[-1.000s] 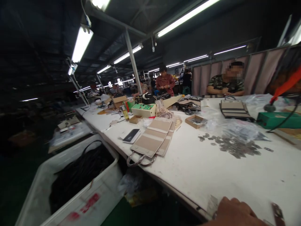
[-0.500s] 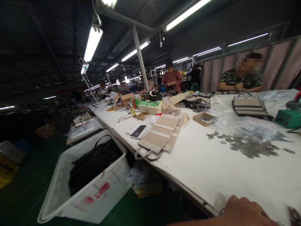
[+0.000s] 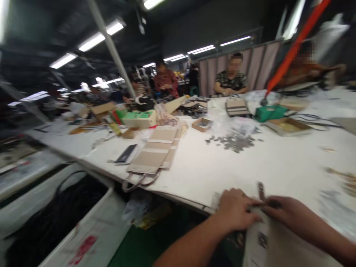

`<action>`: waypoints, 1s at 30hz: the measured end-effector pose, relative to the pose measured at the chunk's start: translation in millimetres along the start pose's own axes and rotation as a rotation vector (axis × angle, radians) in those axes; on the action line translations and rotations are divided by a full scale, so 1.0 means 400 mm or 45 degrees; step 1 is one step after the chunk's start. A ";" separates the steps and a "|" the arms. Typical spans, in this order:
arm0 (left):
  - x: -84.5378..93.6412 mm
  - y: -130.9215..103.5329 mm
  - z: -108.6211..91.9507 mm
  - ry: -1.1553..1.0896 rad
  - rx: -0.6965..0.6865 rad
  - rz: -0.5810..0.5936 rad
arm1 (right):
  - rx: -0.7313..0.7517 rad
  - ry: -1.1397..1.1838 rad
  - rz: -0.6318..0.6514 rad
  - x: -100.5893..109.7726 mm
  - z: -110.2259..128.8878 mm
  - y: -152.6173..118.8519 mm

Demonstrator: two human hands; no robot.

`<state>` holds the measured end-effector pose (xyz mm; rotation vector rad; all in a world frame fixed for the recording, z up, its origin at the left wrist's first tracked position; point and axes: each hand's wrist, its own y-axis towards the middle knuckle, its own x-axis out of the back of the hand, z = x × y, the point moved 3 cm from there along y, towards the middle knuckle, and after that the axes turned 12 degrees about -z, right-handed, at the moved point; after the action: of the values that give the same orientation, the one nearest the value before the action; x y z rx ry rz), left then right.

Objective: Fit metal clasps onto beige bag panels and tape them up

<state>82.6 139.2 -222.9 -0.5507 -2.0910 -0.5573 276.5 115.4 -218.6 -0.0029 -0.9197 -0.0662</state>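
At the near table edge, my left hand [image 3: 236,208] is closed on the upper edge of a beige panel [image 3: 289,246] with a pale strip. Opposite it, my right hand [image 3: 286,213] pinches the same edge, its fingertips close to those of my left hand. A small dark-patterned tab [image 3: 260,191] stands up between the hands. Motion blur hides the fine detail at the fingertips. Farther back on the white table [image 3: 191,174] lie flat beige panels [image 3: 152,150] with handles, and a pile of small metal plates [image 3: 236,142].
A white bin [image 3: 80,222] with black straps [image 3: 52,218] stands at the lower left. Small open boxes [image 3: 202,124], a green device [image 3: 270,113] and a green-topped machine [image 3: 139,119] are on the table. Several people sit or stand beyond, one in camouflage [image 3: 231,79].
The view has swung to the right. Both hands and the beige panel between them now show at the lower right, where only one hand showed before.
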 end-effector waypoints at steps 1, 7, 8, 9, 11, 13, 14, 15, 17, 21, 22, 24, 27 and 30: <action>0.007 0.010 -0.004 0.018 0.002 -0.011 | 0.016 0.001 0.037 0.010 0.011 -0.004; 0.002 0.061 0.000 0.005 -0.052 -0.044 | -0.044 -0.018 0.007 0.049 0.043 0.023; 0.000 0.061 -0.001 0.014 -0.057 -0.047 | -0.050 0.002 0.007 0.052 0.045 0.021; -0.001 0.059 -0.001 0.024 -0.059 -0.055 | -0.054 0.014 0.003 0.055 0.046 0.019; -0.002 0.058 0.000 0.032 -0.066 -0.067 | -0.055 0.032 -0.005 0.060 0.044 0.015; -0.004 0.060 0.003 0.026 -0.072 -0.067 | -0.047 0.078 -0.003 0.062 0.037 0.017; -0.004 0.061 0.005 0.022 -0.072 -0.064 | -0.046 0.106 0.001 0.063 0.033 0.019; -0.005 0.063 0.007 0.017 -0.072 -0.060 | -0.048 0.131 0.005 0.063 0.029 0.021; -0.007 0.066 0.010 0.009 -0.074 -0.057 | -0.067 0.149 0.020 0.062 0.024 0.026; -0.010 0.068 0.012 -0.022 -0.066 -0.050 | -0.102 0.122 0.049 0.055 0.031 0.034; -0.009 0.068 0.012 -0.027 -0.058 -0.051 | -0.100 0.118 0.052 0.052 0.036 0.035; -0.003 0.065 0.010 -0.034 -0.038 -0.054 | -0.086 0.105 0.049 0.049 0.049 0.035; 0.011 0.052 0.004 -0.068 -0.002 -0.041 | -0.054 0.097 0.060 0.041 0.057 0.027; 0.017 0.039 0.006 -0.110 0.045 0.001 | -0.050 0.123 0.077 0.018 0.039 0.025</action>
<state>86.4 154.1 -215.5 -0.5641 -2.1776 -0.5030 269.1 125.4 -203.1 -0.0633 -0.8210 -0.0277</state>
